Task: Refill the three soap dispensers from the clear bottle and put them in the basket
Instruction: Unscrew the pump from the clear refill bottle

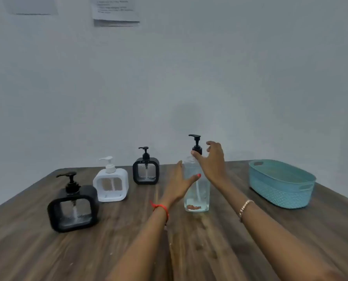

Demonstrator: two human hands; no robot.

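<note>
A clear bottle (202,192) with a black pump (196,141) stands upright mid-table, partly filled with clear liquid. My left hand (178,184) wraps its left side, thumb across the front. My right hand (214,162) hovers at the pump collar; the thumb touches the neck and the fingers are spread behind it. Three square dispensers stand in a diagonal row to the left, pumps on: a black one (73,209) nearest, a white one (110,186) in the middle, a second black one (146,172) farthest. A teal basket (280,188) sits at the right.
Everything rests on a dark wood-grain table (67,258) pushed against a pale wall. Papers (115,11) are pinned high on the wall. The basket lies about a hand's width right of my right forearm.
</note>
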